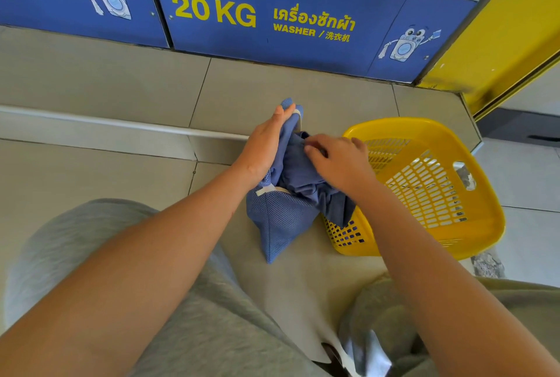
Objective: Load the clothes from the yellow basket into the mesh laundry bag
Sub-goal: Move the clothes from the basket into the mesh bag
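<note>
A blue mesh laundry bag (277, 222) rests on the tiled floor in the middle of the view, its mouth held up. My left hand (263, 146) grips the bag's upper rim on the left side. A blue-grey garment (300, 173) lies half inside the bag's mouth, with one end hanging over the near-left rim of the yellow basket (439, 225). My right hand (339, 161) presses down on that garment, fingers curled into the cloth. The yellow slotted basket stands tilted just right of the bag, and its inside looks bare.
Blue washer panels (272, 22) marked 20 KG run along the back. A white pipe (121, 125) crosses the floor at left. A yellow frame (500, 52) rises at the right. My knees in grey shorts (197, 316) fill the bottom.
</note>
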Demonstrator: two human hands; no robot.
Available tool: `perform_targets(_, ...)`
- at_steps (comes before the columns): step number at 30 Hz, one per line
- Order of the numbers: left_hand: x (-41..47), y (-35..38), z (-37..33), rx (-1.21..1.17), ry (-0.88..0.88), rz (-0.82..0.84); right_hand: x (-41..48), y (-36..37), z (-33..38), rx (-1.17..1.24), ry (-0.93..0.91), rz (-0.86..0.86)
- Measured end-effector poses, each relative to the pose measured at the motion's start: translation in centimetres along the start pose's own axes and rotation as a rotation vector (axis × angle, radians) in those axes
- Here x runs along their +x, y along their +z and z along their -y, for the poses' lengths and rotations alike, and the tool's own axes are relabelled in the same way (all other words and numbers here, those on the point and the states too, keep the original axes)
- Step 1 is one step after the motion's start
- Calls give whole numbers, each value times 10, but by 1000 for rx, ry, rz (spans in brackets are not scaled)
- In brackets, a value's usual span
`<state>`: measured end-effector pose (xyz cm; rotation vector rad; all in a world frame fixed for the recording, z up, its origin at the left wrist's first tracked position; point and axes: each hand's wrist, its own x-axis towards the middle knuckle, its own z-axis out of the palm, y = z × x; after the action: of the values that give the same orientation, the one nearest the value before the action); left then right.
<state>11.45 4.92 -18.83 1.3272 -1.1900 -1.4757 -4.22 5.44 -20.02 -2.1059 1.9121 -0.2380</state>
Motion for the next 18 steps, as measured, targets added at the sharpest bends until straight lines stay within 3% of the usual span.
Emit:
perform_targets(3,3,-1,0,6,-3,-13,-10,-12,-36,127,120,-62)
perform_targets(7,4,0,0,15,3,-20,-30,-2,-71,613,328,190)
perform_targets(9,6,0,-1,32,-6,-16,-38,2,-75,573,292,216)
perform_targets(14,5,-1,0,46,-24,-1,-31,-9,-62,206,118,-9)
perform_targets(18,-1,-7,3,9,-4,20,-15,-32,-29,166,-8,-178)
